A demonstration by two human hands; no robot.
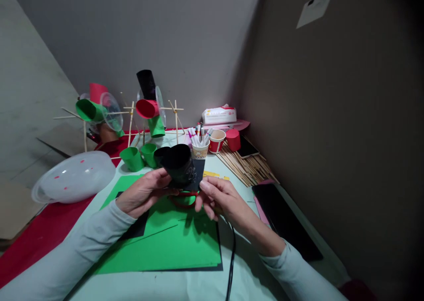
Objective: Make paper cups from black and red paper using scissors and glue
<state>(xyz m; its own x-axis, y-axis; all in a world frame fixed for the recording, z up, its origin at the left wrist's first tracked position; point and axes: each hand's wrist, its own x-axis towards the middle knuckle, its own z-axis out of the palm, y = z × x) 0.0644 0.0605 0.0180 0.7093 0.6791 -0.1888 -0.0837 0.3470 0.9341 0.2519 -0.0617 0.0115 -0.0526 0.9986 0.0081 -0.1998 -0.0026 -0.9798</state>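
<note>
A dark piece of black paper [180,166], curled into a cup-like shape with a flat flap at its right, is raised above the table. My left hand [147,190] grips it from the left side and below. Thumb and fingers of my right hand [218,197] pinch the flap's lower right corner. Beneath the paper are the red handles of scissors [182,203], close to my right fingertips; their blades are hidden. Under both hands lies a stack of green paper [165,248], with a black paper piece [137,226] on it near my left wrist.
Green paper cups [131,159] stand behind my left hand, near a spotted balloon [79,177]. Stick frames with coloured cup wheels [147,108] stand farther back. Markers [200,137], wooden sticks [241,161], a phone [247,147] and a black slab [285,219] are right. A cable [232,257] runs forward.
</note>
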